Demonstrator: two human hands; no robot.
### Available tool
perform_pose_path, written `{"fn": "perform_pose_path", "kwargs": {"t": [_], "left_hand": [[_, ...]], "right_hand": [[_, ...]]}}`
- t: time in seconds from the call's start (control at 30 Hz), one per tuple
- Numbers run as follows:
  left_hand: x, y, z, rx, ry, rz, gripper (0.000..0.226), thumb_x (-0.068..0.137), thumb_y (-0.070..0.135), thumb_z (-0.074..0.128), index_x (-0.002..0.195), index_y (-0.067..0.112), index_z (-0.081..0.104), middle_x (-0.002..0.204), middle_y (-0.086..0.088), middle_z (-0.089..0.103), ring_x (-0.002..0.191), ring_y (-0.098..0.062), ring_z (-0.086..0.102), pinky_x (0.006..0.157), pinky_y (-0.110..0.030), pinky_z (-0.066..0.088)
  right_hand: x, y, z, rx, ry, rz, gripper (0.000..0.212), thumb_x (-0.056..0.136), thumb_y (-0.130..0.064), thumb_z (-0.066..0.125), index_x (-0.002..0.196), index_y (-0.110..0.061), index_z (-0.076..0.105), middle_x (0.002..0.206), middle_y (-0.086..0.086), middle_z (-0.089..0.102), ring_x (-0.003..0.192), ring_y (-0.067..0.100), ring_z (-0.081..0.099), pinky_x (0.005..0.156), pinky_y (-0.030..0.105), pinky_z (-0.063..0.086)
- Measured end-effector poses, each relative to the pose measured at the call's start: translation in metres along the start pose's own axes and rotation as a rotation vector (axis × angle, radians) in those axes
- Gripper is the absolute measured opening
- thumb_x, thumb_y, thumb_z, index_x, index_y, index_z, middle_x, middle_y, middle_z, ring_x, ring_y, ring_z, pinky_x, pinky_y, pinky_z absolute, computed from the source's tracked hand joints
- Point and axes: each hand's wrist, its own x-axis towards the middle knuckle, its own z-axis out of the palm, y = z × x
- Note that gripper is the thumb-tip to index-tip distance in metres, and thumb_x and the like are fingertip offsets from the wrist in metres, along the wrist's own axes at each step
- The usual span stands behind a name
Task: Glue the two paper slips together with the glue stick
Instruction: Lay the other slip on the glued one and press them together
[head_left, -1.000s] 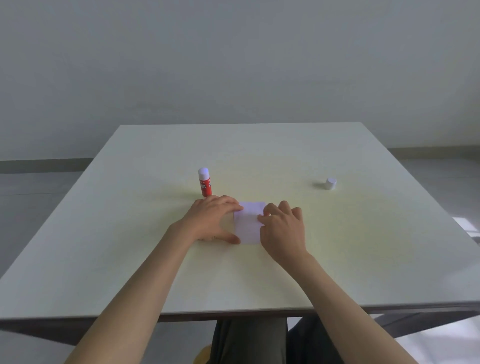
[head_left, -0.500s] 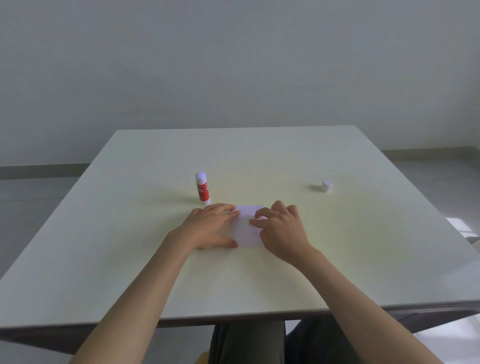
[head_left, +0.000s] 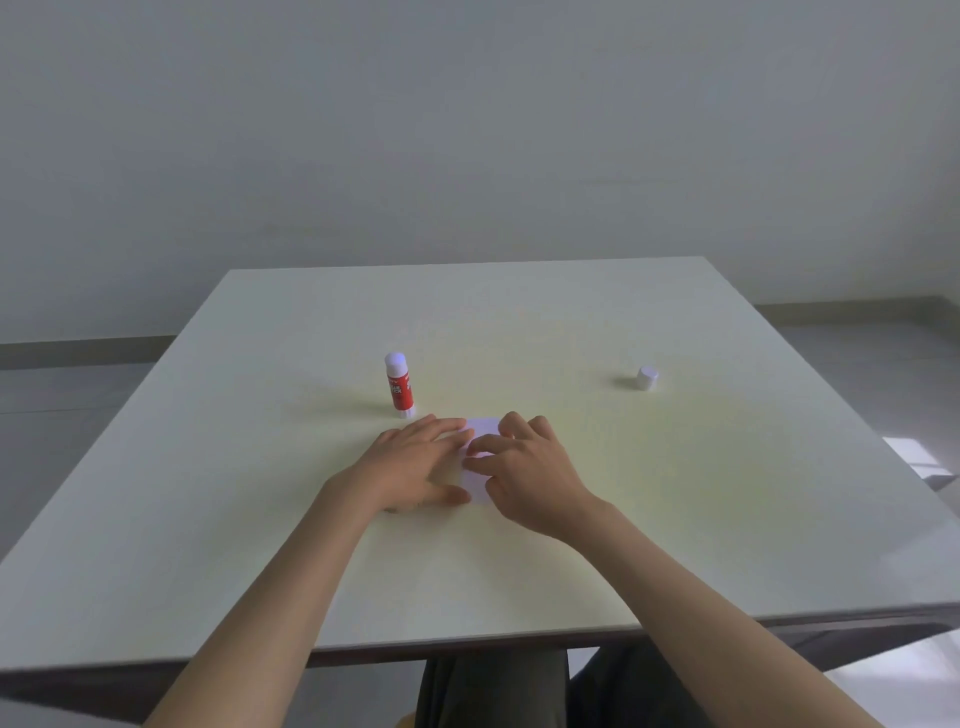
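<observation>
The white paper slips (head_left: 482, 427) lie flat on the table as one stack, mostly hidden under my hands. My left hand (head_left: 415, 462) presses on their left side, fingers spread and flat. My right hand (head_left: 524, 470) rests on their right side, fingertips bent down onto the paper. How the two slips overlap cannot be seen. The red glue stick (head_left: 399, 385) stands upright and uncapped just behind my left hand, its white glue tip showing. Its white cap (head_left: 647, 378) sits apart at the right.
The pale table (head_left: 727, 519) reaches a near edge just above my lap and a far edge by the grey wall. Floor lies beyond both sides.
Both hands have drawn closer together over the paper, covering more of it. The camera view has shifted slightly; the glue stick and cap have stayed where they were.
</observation>
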Motion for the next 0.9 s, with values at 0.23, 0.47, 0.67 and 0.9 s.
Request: {"fn": "perform_pose_path", "kwargs": {"t": [0.23, 0.47, 0.67, 0.9], "left_hand": [[-0.002, -0.002, 0.003, 0.063, -0.052, 0.004, 0.075, 0.089, 0.055, 0.045, 0.15, 0.032, 0.006, 0.158, 0.017, -0.005, 0.147, -0.012, -0.006, 0.116, -0.038, 0.005], [-0.006, 0.0, 0.007, 0.042, -0.116, -0.005, 0.074, 0.094, 0.051, 0.036, 0.149, 0.03, -0.011, 0.156, 0.016, -0.02, 0.144, -0.012, -0.021, 0.118, -0.04, -0.007], [-0.005, -0.001, 0.009, 0.034, -0.118, -0.006, 0.075, 0.095, 0.051, 0.035, 0.148, 0.029, -0.013, 0.155, 0.015, -0.023, 0.143, -0.012, -0.023, 0.117, -0.04, -0.009], [-0.006, 0.001, 0.008, 0.042, -0.112, -0.011, 0.074, 0.095, 0.05, 0.036, 0.149, 0.03, -0.011, 0.156, 0.016, -0.021, 0.144, -0.013, -0.021, 0.117, -0.041, -0.008]], "right_hand": [[-0.009, 0.033, -0.004, -0.007, -0.061, 0.137, 0.039, 0.081, -0.009, 0.043, 0.104, -0.025, 0.071, 0.116, -0.011, 0.067, 0.101, 0.028, 0.049, 0.08, 0.035, 0.032], [-0.006, 0.035, -0.006, -0.01, -0.123, 0.162, 0.042, 0.084, -0.011, 0.039, 0.11, -0.027, 0.068, 0.121, -0.015, 0.062, 0.105, 0.023, 0.042, 0.083, 0.031, 0.027], [0.003, 0.016, -0.001, -0.019, -0.144, 0.096, 0.042, 0.082, -0.011, 0.037, 0.107, -0.023, 0.067, 0.114, -0.012, 0.064, 0.102, 0.024, 0.04, 0.081, 0.031, 0.025], [0.003, 0.017, 0.0, 0.04, -0.123, 0.082, 0.044, 0.082, -0.01, 0.04, 0.113, -0.026, 0.066, 0.116, -0.009, 0.064, 0.103, 0.025, 0.044, 0.081, 0.031, 0.024]]}}
